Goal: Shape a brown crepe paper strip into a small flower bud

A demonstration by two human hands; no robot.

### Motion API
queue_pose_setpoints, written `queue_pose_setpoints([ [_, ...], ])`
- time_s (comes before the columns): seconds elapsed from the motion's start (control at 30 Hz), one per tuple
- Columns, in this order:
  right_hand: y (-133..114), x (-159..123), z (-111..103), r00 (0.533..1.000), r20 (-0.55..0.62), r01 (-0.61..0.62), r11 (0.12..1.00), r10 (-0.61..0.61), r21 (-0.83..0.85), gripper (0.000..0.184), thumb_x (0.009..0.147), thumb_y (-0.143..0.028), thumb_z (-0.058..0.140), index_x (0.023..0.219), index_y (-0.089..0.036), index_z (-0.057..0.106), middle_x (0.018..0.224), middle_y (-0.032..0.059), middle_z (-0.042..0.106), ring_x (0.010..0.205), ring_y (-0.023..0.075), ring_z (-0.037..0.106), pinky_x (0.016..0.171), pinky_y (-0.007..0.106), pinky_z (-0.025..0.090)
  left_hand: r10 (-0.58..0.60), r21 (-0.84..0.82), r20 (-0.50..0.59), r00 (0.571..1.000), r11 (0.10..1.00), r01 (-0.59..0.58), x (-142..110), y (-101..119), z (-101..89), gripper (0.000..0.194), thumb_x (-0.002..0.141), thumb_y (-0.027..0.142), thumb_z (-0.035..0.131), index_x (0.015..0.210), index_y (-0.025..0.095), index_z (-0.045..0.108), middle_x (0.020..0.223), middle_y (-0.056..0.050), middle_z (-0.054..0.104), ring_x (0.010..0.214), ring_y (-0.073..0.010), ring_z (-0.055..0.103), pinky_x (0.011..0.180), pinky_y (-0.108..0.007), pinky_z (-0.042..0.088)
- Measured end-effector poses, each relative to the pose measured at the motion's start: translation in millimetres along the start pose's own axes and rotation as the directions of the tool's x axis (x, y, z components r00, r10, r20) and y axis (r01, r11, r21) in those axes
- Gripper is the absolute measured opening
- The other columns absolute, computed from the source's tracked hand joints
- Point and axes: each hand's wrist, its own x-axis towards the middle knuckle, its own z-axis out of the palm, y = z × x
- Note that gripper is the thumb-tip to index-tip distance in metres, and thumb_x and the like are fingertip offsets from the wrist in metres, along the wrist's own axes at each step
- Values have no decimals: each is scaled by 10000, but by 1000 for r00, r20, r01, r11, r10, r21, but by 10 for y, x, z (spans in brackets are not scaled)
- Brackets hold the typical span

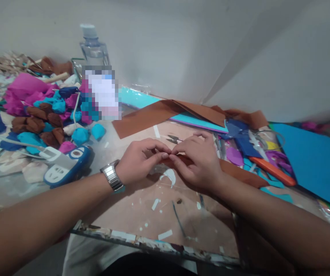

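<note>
Fingertips of my left hand (143, 159) and my right hand (198, 159) meet over the middle of the work surface, both pinching a brown paper strip (240, 170). The strip runs off to the right beneath my right forearm; the part between my fingers is mostly hidden. A metal watch (112, 175) sits on my left wrist. Just beyond my fingertips lie small scissors (173, 139), partly covered by my right hand. A wider folded brown paper strip (144, 117) stretches across the back of the table.
Crumpled paper balls (40, 122) in several colours crowd the left, with a blue-and-white power strip (67, 165) in front. A clear bottle (94, 50) stands behind. An orange-handled cutter (273, 171) and a blue sheet (314, 161) lie right. Paper scraps dot the table (142, 212).
</note>
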Motion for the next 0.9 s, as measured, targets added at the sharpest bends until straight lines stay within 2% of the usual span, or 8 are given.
queue_pose_setpoints([
  [0.13, 0, 5, -4, 1000, 2, 1, 1000, -1, -16, 84, 959, -270, 650, 889, -224, 662, 837, -9, 747, 820, 182, 663, 1028, 451, 333, 14, 49, -11, 1000, 999, -13, -9, 5, 1, 146, 946, 294, 693, 998, 199, 790, 974, -32, 797, 869, -144, 733, 865, -268, 572],
  [0.33, 5, 7, -1, 1000, 4, -6, 1000, 6, -30, 77, 949, -252, 660, 879, -221, 659, 843, -11, 750, 828, 181, 662, 1030, 452, 331, 70, 104, -1, 998, 992, -69, -8, 7, -7, 177, 899, 303, 746, 1035, 204, 797, 1050, -51, 798, 971, -176, 737, 892, -289, 568],
  [0.73, 16, 1, 10, 1000, 23, -20, 1000, 21, -19, 76, 957, -261, 648, 891, -224, 658, 875, -3, 762, 836, 180, 669, 1034, 446, 331, 37, 107, -8, 999, 994, -36, -14, -4, 9, 148, 925, 286, 699, 1012, 207, 789, 1048, -58, 793, 976, -195, 741, 918, -322, 579],
  [0.8, 20, 2, 15, 999, 35, -26, 1000, 27, -15, 59, 959, -268, 653, 923, -226, 672, 902, 2, 769, 860, 185, 674, 1029, 443, 330, 18, 60, -5, 1000, 998, -18, -15, -22, 12, 183, 923, 281, 700, 1073, 202, 769, 1080, -67, 791, 999, -198, 743, 920, -320, 583],
  [0.9, 27, -6, 18, 998, 57, -19, 1000, 20, -14, 94, 980, -256, 633, 1045, -240, 699, 967, 7, 774, 904, 185, 675, 1030, 447, 316, -17, -48, 18, 1000, 999, 18, -21, -46, 19, 349, 930, 254, 682, 1274, 195, 674, 1149, -94, 776, 1033, -204, 745, 896, -316, 595],
])
